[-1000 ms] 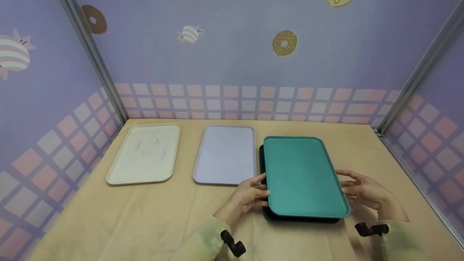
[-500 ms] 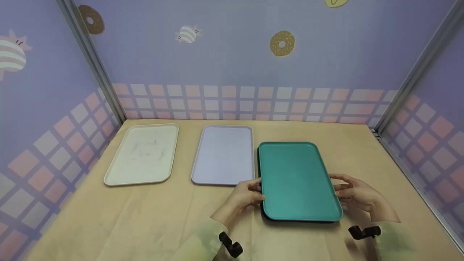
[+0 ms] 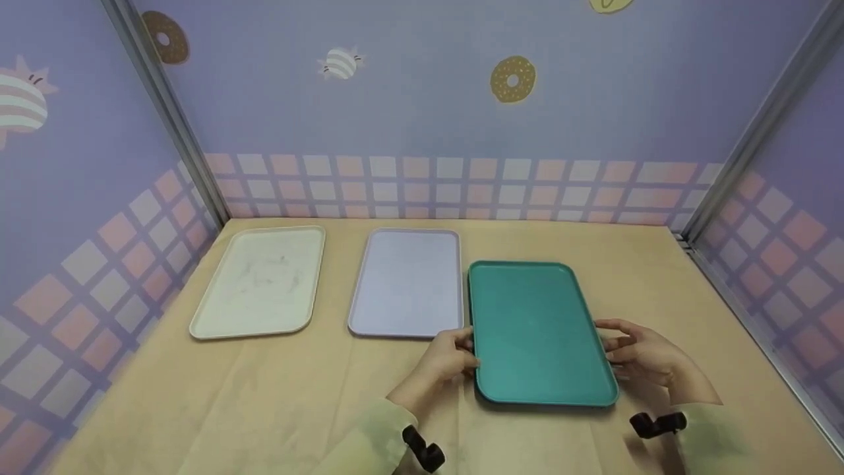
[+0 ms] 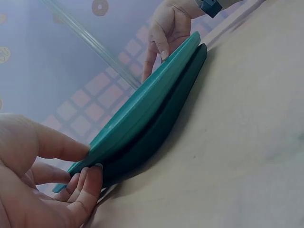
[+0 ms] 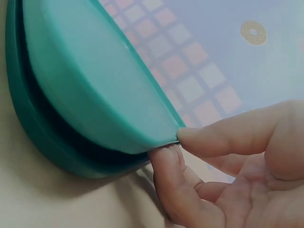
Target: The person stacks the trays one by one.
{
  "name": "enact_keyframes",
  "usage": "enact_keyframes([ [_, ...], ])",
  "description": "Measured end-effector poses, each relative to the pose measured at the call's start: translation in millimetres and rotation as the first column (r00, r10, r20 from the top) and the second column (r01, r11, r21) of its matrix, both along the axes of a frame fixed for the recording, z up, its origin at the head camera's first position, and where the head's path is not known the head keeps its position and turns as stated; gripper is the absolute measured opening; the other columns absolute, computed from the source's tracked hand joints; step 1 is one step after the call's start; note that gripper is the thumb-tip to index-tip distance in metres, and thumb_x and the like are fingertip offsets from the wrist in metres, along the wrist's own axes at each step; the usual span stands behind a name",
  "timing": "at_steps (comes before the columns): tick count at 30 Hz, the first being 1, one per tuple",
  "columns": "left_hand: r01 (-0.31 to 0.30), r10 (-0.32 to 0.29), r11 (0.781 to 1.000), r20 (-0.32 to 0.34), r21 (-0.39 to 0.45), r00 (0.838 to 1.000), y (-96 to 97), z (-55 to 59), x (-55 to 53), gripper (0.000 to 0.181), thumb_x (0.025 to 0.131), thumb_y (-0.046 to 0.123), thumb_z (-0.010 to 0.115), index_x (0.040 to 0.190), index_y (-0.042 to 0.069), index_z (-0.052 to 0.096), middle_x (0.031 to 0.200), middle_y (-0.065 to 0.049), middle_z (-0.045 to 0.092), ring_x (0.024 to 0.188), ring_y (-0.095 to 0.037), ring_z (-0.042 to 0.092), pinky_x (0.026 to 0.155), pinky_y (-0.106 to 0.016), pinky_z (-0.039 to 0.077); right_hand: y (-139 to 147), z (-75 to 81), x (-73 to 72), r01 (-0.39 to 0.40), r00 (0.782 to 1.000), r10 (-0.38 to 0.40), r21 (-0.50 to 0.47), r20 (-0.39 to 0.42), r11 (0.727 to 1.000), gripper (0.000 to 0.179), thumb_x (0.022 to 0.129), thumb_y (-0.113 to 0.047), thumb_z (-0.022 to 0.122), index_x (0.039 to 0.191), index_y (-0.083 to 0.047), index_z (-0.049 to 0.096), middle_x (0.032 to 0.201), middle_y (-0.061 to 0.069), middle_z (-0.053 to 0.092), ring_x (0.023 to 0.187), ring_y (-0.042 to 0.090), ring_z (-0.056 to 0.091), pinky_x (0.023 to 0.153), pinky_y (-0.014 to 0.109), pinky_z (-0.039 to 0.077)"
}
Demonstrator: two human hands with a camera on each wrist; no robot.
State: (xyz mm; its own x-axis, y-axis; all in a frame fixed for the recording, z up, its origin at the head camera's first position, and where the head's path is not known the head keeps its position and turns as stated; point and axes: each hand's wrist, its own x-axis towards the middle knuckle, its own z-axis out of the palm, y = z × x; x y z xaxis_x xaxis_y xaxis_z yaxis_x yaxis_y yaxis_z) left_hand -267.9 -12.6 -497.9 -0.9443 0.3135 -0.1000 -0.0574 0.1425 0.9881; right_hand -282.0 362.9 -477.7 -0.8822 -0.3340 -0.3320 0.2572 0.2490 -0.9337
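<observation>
Left grip [image 3: 443, 358] and right grip [image 3: 645, 356] pinch one teal rectangular tray [image 3: 537, 330] between them; wrist views distinguish one dark-green tray [image 4: 145, 149] beneath.

The left hand [image 3: 443, 358] grips the left edge of the green tray [image 3: 541, 330], thumb on the rim, fingers curled beneath. The right hand [image 3: 649, 356] pinches the tray's right edge likewise. Below the hands, the left sleeve [image 3: 369, 435] slants in from the tray's near left; the right sleeve [image 3: 715, 439] lies off its near right corner.
</observation>
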Motion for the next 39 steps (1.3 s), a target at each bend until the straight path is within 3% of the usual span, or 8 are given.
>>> enact_keyframes([
  [4,-0.008,0.004,0.998,-0.063,-0.069,0.998,0.6,0.6,0.1,0.072,0.075,-0.016,0.064,0.146,-0.01,0.05,0.094,-0.009,0.054,0.074,-0.012,0.052,0.06,-0.025,0.054,-1.5,0.9,0.5,-0.003,1.0,0.004,0.028,-0.015,1.0,0.073,0.093,0.007,0.061,0.158,0.0,0.029,0.101,0.002,0.062,0.083,0.011,0.063,0.068,0.028,0.056],
  [9,-0.014,0.002,0.996,-0.14,-0.086,0.99,2.0,-1.2,-0.4,0.052,0.072,-0.017,0.06,0.123,-0.012,0.064,0.088,-0.009,0.054,0.067,-0.01,0.05,0.054,-0.019,0.044,-4.7,0.2,0.5,0.009,0.999,-0.006,0.079,-0.038,0.997,0.073,0.093,0.005,0.062,0.158,0.001,0.029,0.099,0.002,0.061,0.08,0.012,0.062,0.066,0.027,0.054],
  [16,-0.038,0.001,0.987,-0.228,-0.158,0.974,4.9,-2.6,-0.7,0.04,0.071,-0.018,0.058,0.11,-0.014,0.064,0.082,-0.008,0.051,0.066,-0.011,0.046,0.053,-0.019,0.04,-13.2,0.5,1.7,0.062,0.997,-0.055,0.151,-0.047,0.987,0.071,0.093,0.006,0.059,0.158,0.001,0.031,0.1,0.005,0.058,0.079,0.013,0.056,0.065,0.027,0.052],
  [22,-0.084,-0.026,0.943,-0.322,-0.323,0.946,7.1,2.5,2.9,0.023,0.075,-0.014,0.061,0.098,-0.011,0.062,0.083,-0.012,0.052,0.082,-0.018,0.042,0.066,-0.025,0.035,-18.4,2.8,4.1,0.087,0.995,-0.072,0.224,-0.073,0.971,0.069,0.093,0.005,0.057,0.157,0.002,0.032,0.112,0.016,0.059,0.083,0.015,0.059,0.068,0.03,0.055],
  [26,-0.077,-0.055,0.922,-0.325,-0.379,0.944,6.3,5.8,4.0,0.02,0.078,-0.013,0.064,0.098,-0.008,0.063,0.087,-0.015,0.058,0.086,-0.02,0.047,0.071,-0.027,0.041,-19.5,3.4,5.4,0.089,0.994,-0.069,0.256,-0.088,0.963,0.068,0.094,0.004,0.057,0.157,0.002,0.032,0.129,0.028,0.056,0.095,0.019,0.065,0.077,0.034,0.06],
  [32,-0.018,-0.074,0.944,-0.265,-0.328,0.961,4.1,6.6,3.1,0.03,0.078,-0.015,0.066,0.108,-0.009,0.066,0.098,-0.021,0.071,0.09,-0.024,0.064,0.074,-0.025,0.054,-19.6,3.1,5.8,0.091,0.993,-0.07,0.254,-0.09,0.963,0.069,0.094,0.009,0.055,0.158,0.004,0.029,0.129,0.027,0.056,0.097,0.02,0.066,0.079,0.037,0.061],
  [39,0.03,-0.092,0.965,-0.229,-0.262,0.969,2.6,6.1,1.6,0.041,0.08,-0.018,0.064,0.121,-0.014,0.064,0.107,-0.026,0.071,0.099,-0.031,0.07,0.08,-0.031,0.061,-21.7,3.3,6.8,0.101,0.99,-0.068,0.282,-0.126,0.954,0.072,0.091,0.009,0.057,0.158,0.004,0.03,0.125,0.024,0.058,0.095,0.019,0.067,0.081,0.037,0.062],
])
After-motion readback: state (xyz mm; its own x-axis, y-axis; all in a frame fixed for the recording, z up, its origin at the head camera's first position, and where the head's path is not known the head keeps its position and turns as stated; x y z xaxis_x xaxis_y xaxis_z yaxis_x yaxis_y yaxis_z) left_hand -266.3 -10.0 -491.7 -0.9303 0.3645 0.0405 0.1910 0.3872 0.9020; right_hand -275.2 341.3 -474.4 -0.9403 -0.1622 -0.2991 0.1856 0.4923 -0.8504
